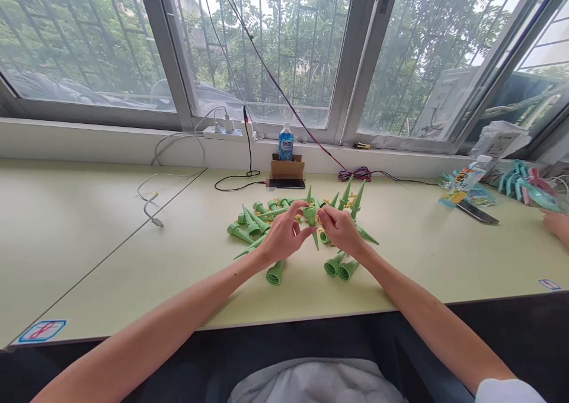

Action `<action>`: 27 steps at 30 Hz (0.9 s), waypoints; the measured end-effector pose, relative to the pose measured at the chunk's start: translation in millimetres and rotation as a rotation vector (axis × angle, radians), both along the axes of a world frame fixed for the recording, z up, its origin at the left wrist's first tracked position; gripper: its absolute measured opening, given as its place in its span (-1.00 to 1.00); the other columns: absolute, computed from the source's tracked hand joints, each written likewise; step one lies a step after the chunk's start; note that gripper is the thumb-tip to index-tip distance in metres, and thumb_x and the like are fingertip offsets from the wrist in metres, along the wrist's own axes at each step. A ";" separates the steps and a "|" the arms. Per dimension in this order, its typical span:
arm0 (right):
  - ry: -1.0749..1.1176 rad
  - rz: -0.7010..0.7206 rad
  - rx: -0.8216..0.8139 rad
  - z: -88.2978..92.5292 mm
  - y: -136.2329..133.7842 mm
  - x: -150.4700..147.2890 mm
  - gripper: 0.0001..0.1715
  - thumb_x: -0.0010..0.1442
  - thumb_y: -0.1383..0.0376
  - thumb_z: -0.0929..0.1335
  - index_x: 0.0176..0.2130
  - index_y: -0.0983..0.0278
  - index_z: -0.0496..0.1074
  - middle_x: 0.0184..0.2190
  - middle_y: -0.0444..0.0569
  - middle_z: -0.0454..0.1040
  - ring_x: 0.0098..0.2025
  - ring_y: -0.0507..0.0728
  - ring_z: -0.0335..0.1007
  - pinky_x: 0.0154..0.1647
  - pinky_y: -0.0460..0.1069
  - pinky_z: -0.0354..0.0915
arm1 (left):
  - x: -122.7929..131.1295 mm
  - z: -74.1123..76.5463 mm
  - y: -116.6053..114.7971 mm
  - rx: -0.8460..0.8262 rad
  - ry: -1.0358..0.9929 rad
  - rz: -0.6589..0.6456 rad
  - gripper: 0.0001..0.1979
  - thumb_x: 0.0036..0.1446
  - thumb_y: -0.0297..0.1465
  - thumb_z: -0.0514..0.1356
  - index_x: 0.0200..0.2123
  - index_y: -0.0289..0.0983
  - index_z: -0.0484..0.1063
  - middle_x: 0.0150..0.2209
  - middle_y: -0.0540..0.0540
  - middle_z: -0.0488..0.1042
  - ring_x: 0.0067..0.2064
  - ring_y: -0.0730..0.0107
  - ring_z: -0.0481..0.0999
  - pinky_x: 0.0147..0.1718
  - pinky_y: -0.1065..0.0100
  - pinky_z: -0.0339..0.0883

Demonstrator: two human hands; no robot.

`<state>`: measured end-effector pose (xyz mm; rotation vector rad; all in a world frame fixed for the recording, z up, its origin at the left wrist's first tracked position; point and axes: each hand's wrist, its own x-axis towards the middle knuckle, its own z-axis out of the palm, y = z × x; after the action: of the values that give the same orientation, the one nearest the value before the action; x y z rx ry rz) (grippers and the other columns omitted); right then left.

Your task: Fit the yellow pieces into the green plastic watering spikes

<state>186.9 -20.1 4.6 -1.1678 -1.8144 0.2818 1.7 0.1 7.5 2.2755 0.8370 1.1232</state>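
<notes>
My left hand [284, 235] pinches a light green, cone-shaped plastic watering spike [310, 214] between thumb and fingers, over the middle of the pile. Close beside it, on the right, my right hand [341, 230] is closed, its fingertips near the spike's wide end; what they grip is hidden. Several more green spikes [240, 232] lie around both hands, some with ridged open mouths. Two of them [348, 269] lie together below my right hand, and one [275, 274] is below my left wrist. Small yellow plastic parts [352, 201] show among the spikes behind my hands.
Behind the pile are a phone [287, 184] on a cable and a cardboard box [288, 168] with a blue bottle [285, 142]. At right are a juice bottle [465, 181], a dark phone [478, 212], plastic clips [518, 181] and another person's hand [556, 225]. A white cable [153, 213] lies left.
</notes>
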 end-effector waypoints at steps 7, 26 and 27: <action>0.015 -0.003 0.036 0.2 -2.2 -2.3 -0.54 0.39 0.09 0.17 -0.50 0.23 0.10 -0.66 -0.23 0.07 -0.59 -0.02 -0.07 -0.54 -0.07 -0.04 | 2.4 6.6 -4.2 -0.106 -0.035 0.009 -0.64 0.24 -0.22 0.17 0.02 -0.24 0.24 -0.41 -0.01 0.47 -0.43 0.40 0.55 -0.39 0.42 0.33; 0.012 0.030 0.071 0.6 -3.3 -3.5 -0.57 0.38 0.14 0.20 -0.49 0.25 0.17 -0.63 -0.22 0.11 -0.57 -0.03 -0.04 -0.51 -0.08 0.01 | 3.8 11.0 4.6 -0.932 -0.332 -0.241 -0.54 0.24 0.08 0.00 -0.34 -0.23 0.16 -0.63 -0.05 0.44 -0.69 0.41 0.33 -0.67 0.40 0.24; 0.009 0.035 0.069 0.5 -3.3 -3.4 -0.57 0.38 0.15 0.20 -0.50 0.25 0.16 -0.63 -0.22 0.11 -0.57 -0.03 -0.04 -0.51 -0.08 0.00 | 4.0 11.4 4.8 -0.961 -0.341 -0.249 -0.53 0.24 0.08 0.01 -0.36 -0.24 0.19 -0.62 -0.07 0.44 -0.68 0.41 0.34 -0.66 0.39 0.24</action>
<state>183.5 -23.4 5.2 -1.0862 -1.8241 0.2426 5.7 4.8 18.9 1.3018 0.7068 0.7212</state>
